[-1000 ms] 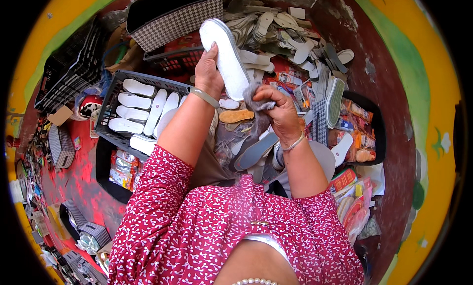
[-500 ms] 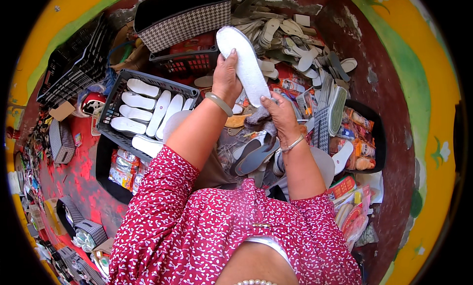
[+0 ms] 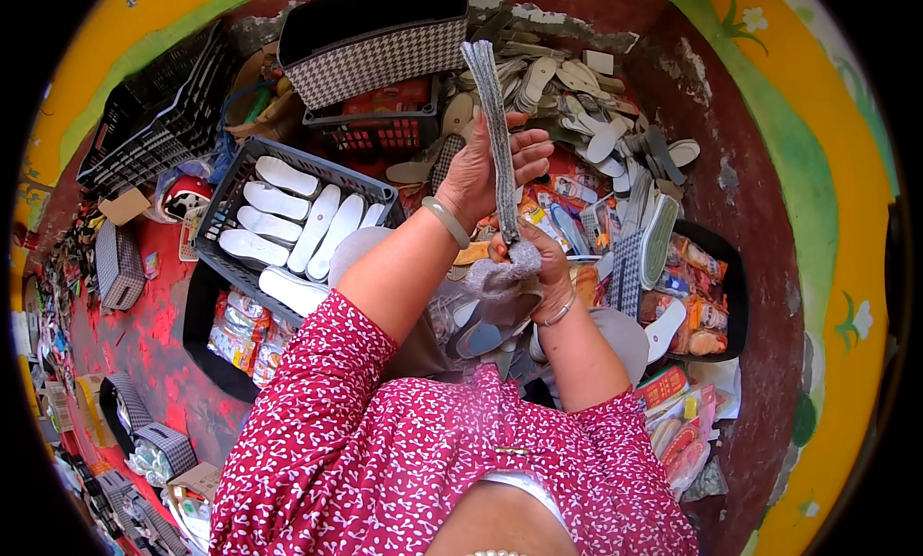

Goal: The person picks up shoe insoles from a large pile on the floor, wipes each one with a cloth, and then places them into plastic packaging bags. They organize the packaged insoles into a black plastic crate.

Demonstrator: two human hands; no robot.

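Observation:
A thin stack of insoles [image 3: 497, 138] stands edge-on in front of me, its grey layered edges facing up. My left hand [image 3: 471, 176] lies against the side of the stack, palm up, with its fingers stretched out past it. Closed round the lower end is my right hand [image 3: 550, 267]. A greyish-purple fuzzy cloth [image 3: 508, 277] bunches at this hand and partly hides its fingers. Below, loose dark grey insoles [image 3: 478, 340] lie between my knees.
At left, a black crate [image 3: 223, 202] holds several white insoles [image 3: 274, 198]. A houndstooth box [image 3: 380, 61] rests on another crate at the back. Heaped insoles [image 3: 577, 85] fill the far right. Packaged goods [image 3: 694, 291] sit in a black bin to the right.
The insoles have turned from showing a broad white face to edge-on. My left hand's fingers have opened out from their grip. The fuzzy cloth has come up over my right hand.

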